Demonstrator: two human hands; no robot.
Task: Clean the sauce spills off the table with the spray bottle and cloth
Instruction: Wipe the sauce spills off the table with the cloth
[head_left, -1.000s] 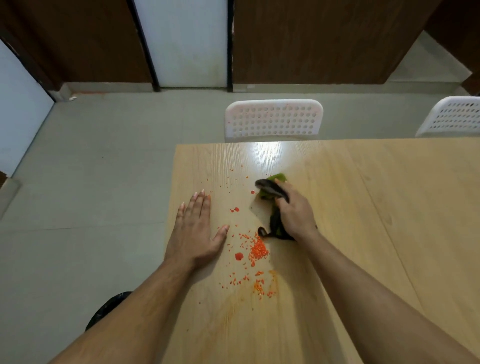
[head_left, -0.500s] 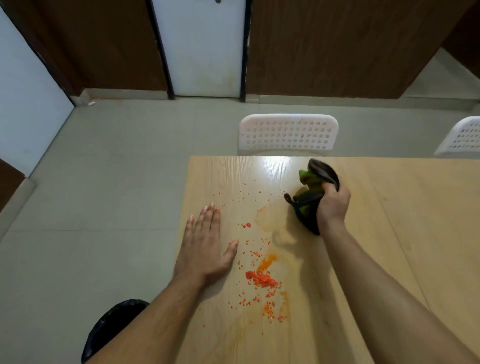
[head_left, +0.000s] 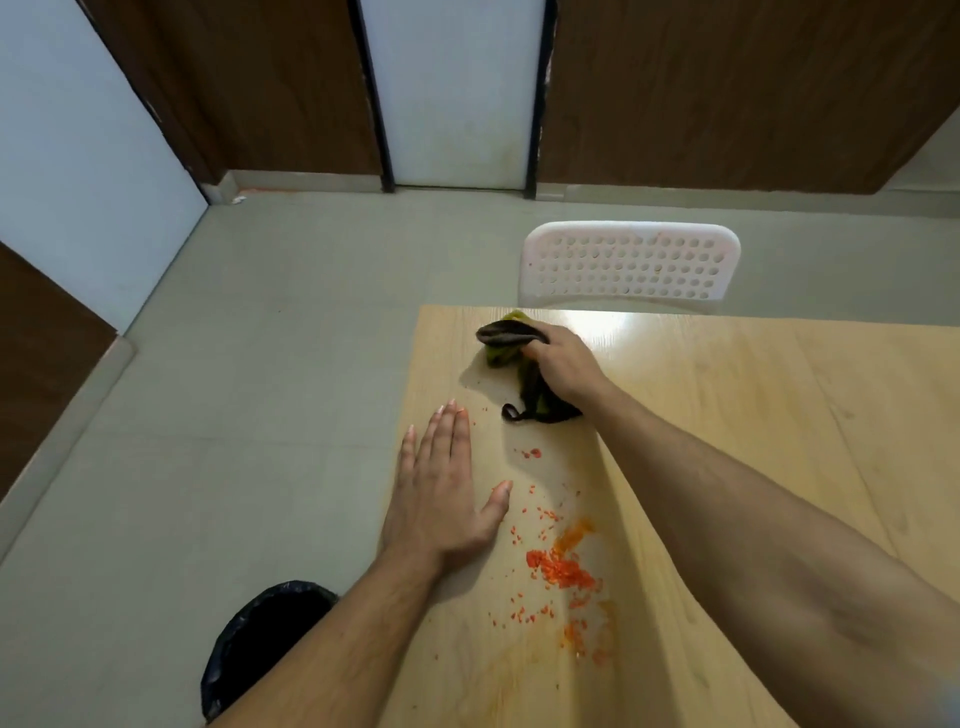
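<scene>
My right hand (head_left: 566, 366) grips a bunched dark and green cloth (head_left: 511, 345) near the far left corner of the wooden table (head_left: 753, 415). The cloth touches the tabletop there. My left hand (head_left: 441, 488) lies flat on the table by its left edge, fingers straight. Orange-red sauce spills (head_left: 558, 569) and scattered specks lie between my forearms, nearer to me than the cloth. A small red blot (head_left: 532, 453) sits just below the cloth. No spray bottle is in view.
A white perforated chair (head_left: 628, 267) stands behind the table's far edge. A black bin (head_left: 260, 639) sits on the grey floor left of the table, under my left forearm. Brown panels and a white door line the back wall.
My right hand has swept the cloth leftward to the far left corner of the table. The left hand stays flat in place. The view has shifted, so the table sits further right.
</scene>
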